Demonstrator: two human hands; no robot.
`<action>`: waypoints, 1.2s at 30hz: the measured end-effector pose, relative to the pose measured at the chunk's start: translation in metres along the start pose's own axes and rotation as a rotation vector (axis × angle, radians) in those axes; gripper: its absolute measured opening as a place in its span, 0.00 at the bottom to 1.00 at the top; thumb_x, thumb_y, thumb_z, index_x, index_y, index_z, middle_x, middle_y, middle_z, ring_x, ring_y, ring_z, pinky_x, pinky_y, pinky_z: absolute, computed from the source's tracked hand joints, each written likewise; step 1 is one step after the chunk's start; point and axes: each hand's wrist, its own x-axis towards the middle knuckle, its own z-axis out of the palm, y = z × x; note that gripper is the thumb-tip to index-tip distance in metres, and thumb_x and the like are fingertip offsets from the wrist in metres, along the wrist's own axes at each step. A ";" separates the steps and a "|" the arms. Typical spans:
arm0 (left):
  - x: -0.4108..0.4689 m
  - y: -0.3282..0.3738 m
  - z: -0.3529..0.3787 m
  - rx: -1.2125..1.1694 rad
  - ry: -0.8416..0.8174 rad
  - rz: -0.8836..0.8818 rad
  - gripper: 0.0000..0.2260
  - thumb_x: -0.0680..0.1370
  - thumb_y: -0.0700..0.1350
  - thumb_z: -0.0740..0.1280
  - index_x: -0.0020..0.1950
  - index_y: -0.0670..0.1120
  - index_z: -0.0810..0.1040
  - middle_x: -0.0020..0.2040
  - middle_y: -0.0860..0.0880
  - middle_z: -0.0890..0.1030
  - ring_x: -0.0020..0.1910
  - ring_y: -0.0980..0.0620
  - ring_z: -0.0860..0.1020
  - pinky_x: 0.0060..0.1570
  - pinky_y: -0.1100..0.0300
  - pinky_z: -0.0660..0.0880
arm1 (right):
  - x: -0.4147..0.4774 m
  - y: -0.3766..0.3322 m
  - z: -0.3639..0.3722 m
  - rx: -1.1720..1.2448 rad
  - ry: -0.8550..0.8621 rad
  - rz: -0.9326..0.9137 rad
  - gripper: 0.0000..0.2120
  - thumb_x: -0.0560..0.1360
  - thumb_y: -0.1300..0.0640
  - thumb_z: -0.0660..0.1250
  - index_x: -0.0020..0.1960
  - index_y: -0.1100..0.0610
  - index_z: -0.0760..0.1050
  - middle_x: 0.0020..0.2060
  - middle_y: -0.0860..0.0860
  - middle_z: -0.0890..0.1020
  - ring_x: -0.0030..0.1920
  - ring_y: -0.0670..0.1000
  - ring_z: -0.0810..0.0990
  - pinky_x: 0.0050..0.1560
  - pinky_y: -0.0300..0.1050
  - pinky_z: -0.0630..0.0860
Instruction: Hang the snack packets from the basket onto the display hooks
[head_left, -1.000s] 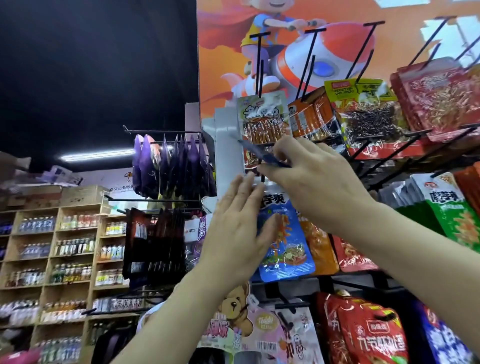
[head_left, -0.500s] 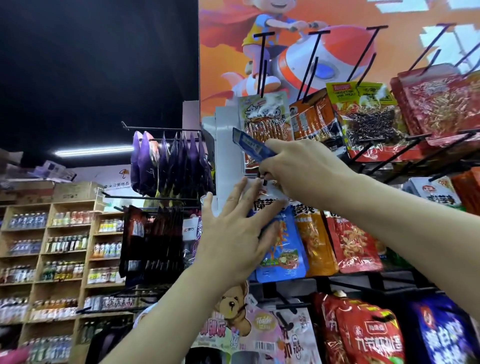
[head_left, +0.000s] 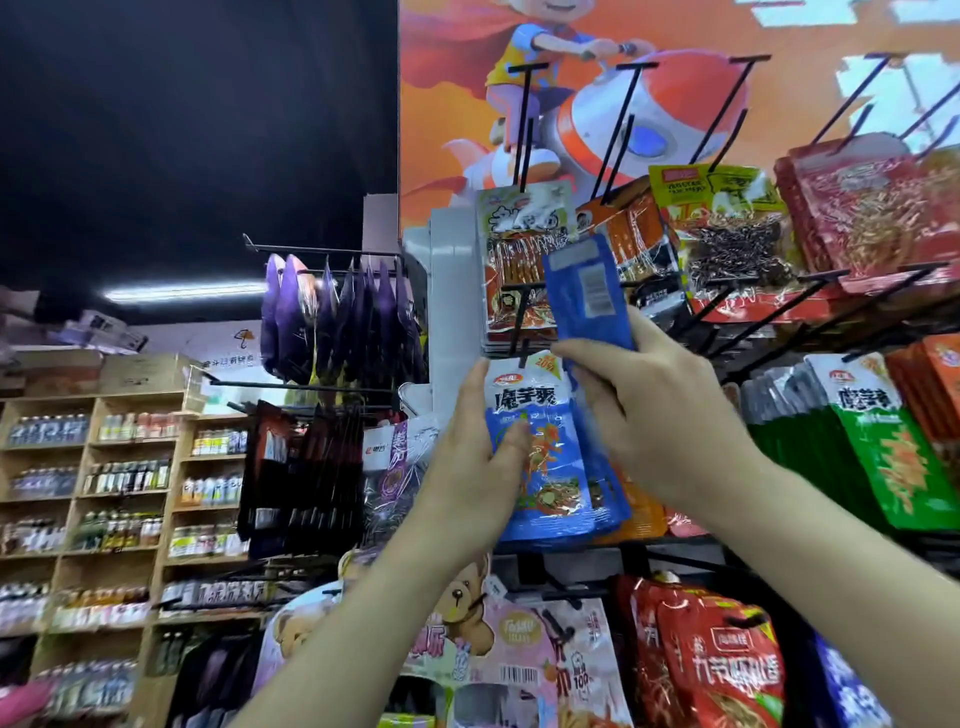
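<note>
Both bare forearms reach up from the lower edge, with the hands raised close side by side. The left hand (head_left: 475, 457) pinches a hanging snack packet (head_left: 550, 478), thumb on its front and fingers straight up along its left edge. The right hand (head_left: 660, 415) curls its fingers round a blue packet (head_left: 587, 291), held upright.

Loose blue packet (head_left: 587, 291): tilted near upright, back face with barcode toward the camera, lower end held in the right hand (head_left: 654, 415), just right of the black display hook (head_left: 519, 322). Hanging blue packets (head_left: 545, 467): stacked on that hook, white-and-blue fronts outward, foremost one pinched by the left hand (head_left: 467, 467).
</note>
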 end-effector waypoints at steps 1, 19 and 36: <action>-0.001 0.004 0.001 -0.074 0.018 -0.037 0.27 0.82 0.47 0.61 0.77 0.58 0.53 0.59 0.65 0.74 0.59 0.59 0.76 0.64 0.49 0.72 | -0.008 -0.004 -0.002 0.025 -0.002 0.056 0.14 0.76 0.64 0.66 0.60 0.57 0.80 0.55 0.57 0.77 0.41 0.64 0.80 0.39 0.54 0.79; -0.017 0.033 -0.009 0.237 0.084 0.047 0.28 0.77 0.54 0.66 0.74 0.59 0.57 0.76 0.55 0.60 0.74 0.56 0.58 0.74 0.53 0.58 | -0.042 -0.003 -0.042 0.939 0.035 0.392 0.41 0.73 0.71 0.69 0.68 0.31 0.59 0.52 0.51 0.85 0.53 0.54 0.83 0.55 0.60 0.79; -0.019 0.074 -0.029 -0.399 -0.028 -0.074 0.18 0.67 0.40 0.72 0.56 0.47 0.78 0.37 0.41 0.84 0.35 0.50 0.82 0.33 0.60 0.79 | -0.034 -0.017 -0.040 0.752 0.183 0.241 0.21 0.77 0.65 0.64 0.57 0.39 0.77 0.63 0.42 0.77 0.65 0.41 0.74 0.61 0.39 0.74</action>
